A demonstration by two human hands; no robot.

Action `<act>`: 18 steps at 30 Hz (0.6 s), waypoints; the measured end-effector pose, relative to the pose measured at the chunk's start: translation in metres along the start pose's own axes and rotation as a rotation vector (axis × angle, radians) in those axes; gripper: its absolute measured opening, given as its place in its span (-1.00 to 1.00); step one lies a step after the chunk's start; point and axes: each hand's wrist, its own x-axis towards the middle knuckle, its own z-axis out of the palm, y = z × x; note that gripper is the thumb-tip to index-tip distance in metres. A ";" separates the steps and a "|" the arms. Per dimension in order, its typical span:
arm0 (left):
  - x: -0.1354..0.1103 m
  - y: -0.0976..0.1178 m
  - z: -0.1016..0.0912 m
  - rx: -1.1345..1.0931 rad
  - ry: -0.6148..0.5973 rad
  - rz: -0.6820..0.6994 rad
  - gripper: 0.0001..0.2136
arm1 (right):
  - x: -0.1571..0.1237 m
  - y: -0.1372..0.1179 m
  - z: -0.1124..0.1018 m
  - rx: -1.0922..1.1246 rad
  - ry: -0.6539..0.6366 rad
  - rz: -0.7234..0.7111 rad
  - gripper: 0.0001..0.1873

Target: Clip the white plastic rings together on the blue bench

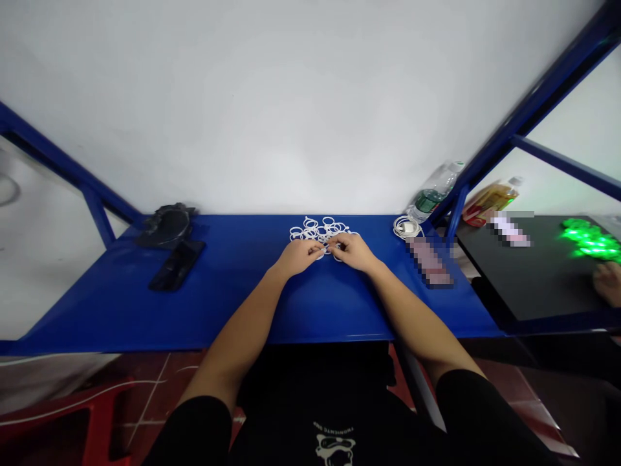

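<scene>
White, thin ring-shaped loops (321, 231) lie heaped on the glossy blue counter (233, 291); at the heap's near edge, the bare left hand (297, 256) and right hand (355, 252) nearly meet, fingers (311, 245) bent narrow; whether they grip a loop I cannot tell; well leftward lies a flat black rectangular object (176, 266).

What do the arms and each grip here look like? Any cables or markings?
These are a person's bare forearms, with no cables visible on them. The left grip and right grip are ungloved hands, and no watch or band shows at the wrists. The short sleeves are plain black, matching a black shirt with a pale print.
</scene>
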 end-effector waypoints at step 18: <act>-0.005 -0.009 -0.017 -0.119 -0.372 0.006 -0.89 | 0.000 0.016 -0.021 -0.286 -0.005 0.074 -0.85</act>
